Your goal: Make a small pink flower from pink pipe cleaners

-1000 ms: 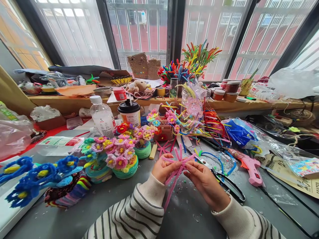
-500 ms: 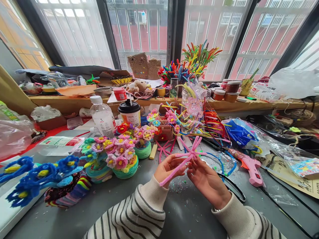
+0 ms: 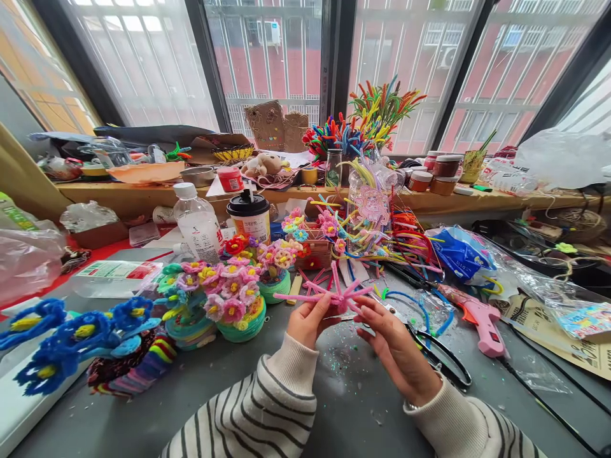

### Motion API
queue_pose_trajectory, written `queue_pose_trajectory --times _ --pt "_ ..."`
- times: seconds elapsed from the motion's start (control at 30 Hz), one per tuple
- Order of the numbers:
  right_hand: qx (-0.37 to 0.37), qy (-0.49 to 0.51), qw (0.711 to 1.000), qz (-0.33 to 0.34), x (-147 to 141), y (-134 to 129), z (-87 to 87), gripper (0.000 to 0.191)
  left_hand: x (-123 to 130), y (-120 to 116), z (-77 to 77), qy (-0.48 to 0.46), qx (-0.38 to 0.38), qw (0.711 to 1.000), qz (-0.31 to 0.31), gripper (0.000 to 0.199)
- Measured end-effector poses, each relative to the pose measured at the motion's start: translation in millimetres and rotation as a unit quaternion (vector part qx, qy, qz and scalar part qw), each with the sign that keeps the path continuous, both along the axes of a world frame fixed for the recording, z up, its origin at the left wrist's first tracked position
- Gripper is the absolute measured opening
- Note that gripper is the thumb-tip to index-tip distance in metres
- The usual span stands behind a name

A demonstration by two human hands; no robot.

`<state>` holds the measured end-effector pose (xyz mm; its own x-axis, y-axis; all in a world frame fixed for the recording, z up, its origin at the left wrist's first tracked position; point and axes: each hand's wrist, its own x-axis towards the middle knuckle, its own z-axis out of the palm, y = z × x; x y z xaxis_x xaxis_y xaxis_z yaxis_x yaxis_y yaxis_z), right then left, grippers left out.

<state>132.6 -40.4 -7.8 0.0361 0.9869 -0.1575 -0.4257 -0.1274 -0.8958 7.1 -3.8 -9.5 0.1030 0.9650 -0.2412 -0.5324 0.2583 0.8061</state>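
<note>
A: Workpiece?
B: Pink fuzzy pipe-cleaner star (image 3: 339, 300), thin spokes splaying from a bunched centre. Held up over the grey tabletop (image 3: 356, 416).
A: Hands?
B: Both reach in from the sides, wrists angled inward. Left hand (image 3: 308, 320): thumb and fingers pinching the star near centre. Right hand (image 3: 398, 346): loosely open, fingertips by one spoke; can't tell if touching.

a fuzzy pink pipe-cleaner star (image 3: 340, 299) is held above the grey bench (image 3: 344, 407), pinched near its middle by the left fingers (image 3: 321, 309). its thin arms spread from a bunched centre: one long and straight to the left, one upright, others slanting right, close to the right fingers (image 3: 378, 315).
</note>
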Motion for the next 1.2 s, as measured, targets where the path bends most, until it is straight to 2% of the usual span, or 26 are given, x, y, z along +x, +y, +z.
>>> queue_pose_trajectory --times 0.17,0.3,0.43,0.6,0.8,1.03,1.2 --pt "0.059 -0.076 0.995 -0.023 2.7 2.7 -0.7 0.024 4.3 -3.0 -2.0 0.051 0.000 0.998 -0.025 0.026" --pt "0.087 -0.090 0.992 -0.028 2.9 3.1 -3.4 0.020 8.0 -5.3 -2.3 0.062 0.034 0.996 -0.056 0.025" --pt "0.080 -0.082 0.993 -0.036 0.9 1.8 -3.9 0.017 7.4 -4.4 -5.8 0.090 0.069 0.990 -0.089 0.027" --pt "0.073 -0.075 0.994 -0.009 -0.4 0.5 -5.5 0.016 5.8 -3.0 -9.2 0.088 0.054 0.993 -0.061 0.036" --pt "0.058 -0.090 0.994 -0.016 -0.7 0.7 -4.5 0.019 5.4 -4.7 -4.3 0.076 0.054 0.994 -0.062 0.047" --pt "0.053 -0.069 0.996 -0.036 1.9 2.9 -10.3 0.016 4.9 -5.5 -2.4 0.085 0.072 0.992 -0.061 0.050" --pt "0.033 -0.034 0.999 -0.017 4.7 4.0 -11.1 0.015 5.8 -6.6 -0.9 0.087 0.085 0.990 -0.070 0.051"
